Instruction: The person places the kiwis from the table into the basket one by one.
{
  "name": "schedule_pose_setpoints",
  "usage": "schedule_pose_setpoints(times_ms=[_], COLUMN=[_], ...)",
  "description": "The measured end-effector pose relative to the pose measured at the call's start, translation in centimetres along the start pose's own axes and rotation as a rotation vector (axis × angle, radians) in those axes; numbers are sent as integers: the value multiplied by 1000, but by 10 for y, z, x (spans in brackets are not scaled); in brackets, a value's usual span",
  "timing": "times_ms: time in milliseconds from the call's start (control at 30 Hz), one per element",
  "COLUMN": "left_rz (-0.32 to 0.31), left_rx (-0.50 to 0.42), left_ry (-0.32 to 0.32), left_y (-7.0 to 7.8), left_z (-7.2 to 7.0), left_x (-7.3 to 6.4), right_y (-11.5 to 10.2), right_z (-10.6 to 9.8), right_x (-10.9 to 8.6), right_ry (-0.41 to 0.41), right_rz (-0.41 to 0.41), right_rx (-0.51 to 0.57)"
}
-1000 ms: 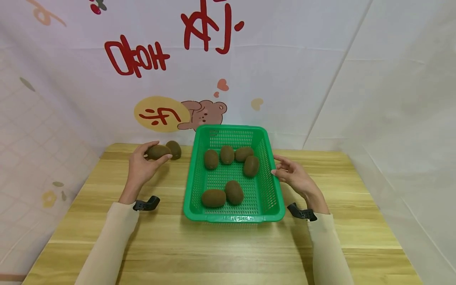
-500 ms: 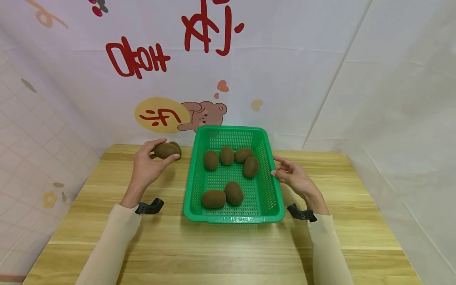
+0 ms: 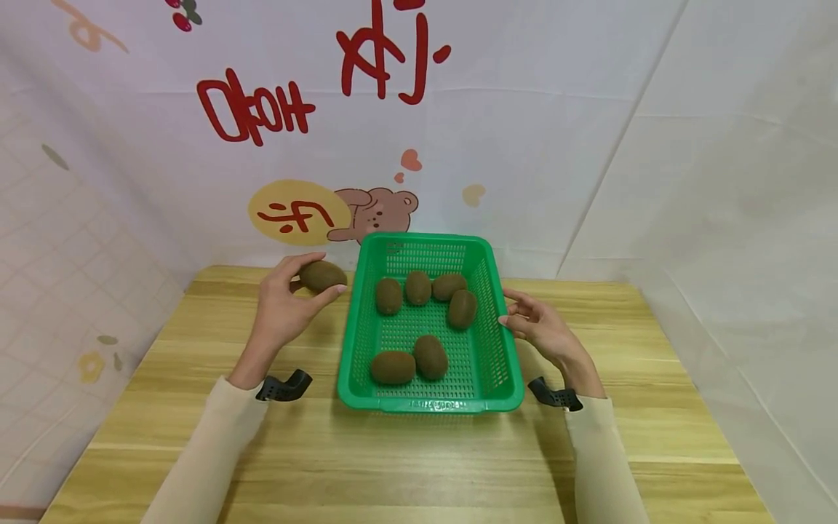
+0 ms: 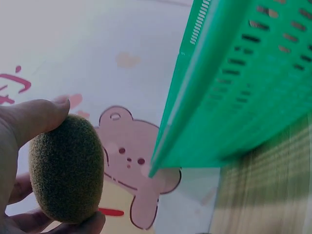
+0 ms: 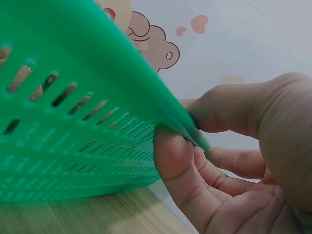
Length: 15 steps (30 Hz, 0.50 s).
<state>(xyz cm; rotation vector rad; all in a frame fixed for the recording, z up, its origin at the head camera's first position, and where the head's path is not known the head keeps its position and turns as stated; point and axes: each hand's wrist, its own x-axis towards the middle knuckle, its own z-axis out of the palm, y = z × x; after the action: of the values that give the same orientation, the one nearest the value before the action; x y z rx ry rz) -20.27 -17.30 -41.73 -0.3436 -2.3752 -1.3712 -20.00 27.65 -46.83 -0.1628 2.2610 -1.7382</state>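
Observation:
A brown fuzzy kiwi [image 3: 323, 277] is held between the thumb and fingers of my left hand [image 3: 280, 306], just left of the green plastic basket [image 3: 428, 405]. The left wrist view shows this kiwi [image 4: 67, 168] upright in the grip, apart from the basket wall [image 4: 204, 122]. My right hand [image 3: 543, 327] pinches the basket's right rim; in the right wrist view the thumb lies on one side of the rim [image 5: 168, 105] and fingers on the other. Several kiwis lie inside the basket, among them one kiwi [image 3: 393, 367] near the front. The kiwi seen earlier on the table behind the left hand is hidden.
The basket stands on a wooden table [image 3: 419, 473]. A white printed cloth [image 3: 524, 145] with red characters and a cartoon bear hangs behind the table's back edge. Pale walls rise at both sides. Each wrist wears a black strap mount [image 3: 285, 386].
My left hand has moved right with its kiwi, toward the basket, and the held kiwi now covers the one behind it. The right hand and basket have stayed in place.

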Motion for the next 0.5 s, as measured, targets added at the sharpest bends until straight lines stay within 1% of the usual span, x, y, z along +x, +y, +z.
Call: schedule_pose_setpoints(times_ms=[333,500], left_rz=[63,98], left_rx=[-83,-80], left_ry=[-45,-78], left_y=[20,26], left_z=[12,18], left_x=[0,1], right_y=[0,0], right_z=[0,0], right_x=[0,0], right_ry=[4,5], right_rz=[-10,0], right_rx=[2,-10])
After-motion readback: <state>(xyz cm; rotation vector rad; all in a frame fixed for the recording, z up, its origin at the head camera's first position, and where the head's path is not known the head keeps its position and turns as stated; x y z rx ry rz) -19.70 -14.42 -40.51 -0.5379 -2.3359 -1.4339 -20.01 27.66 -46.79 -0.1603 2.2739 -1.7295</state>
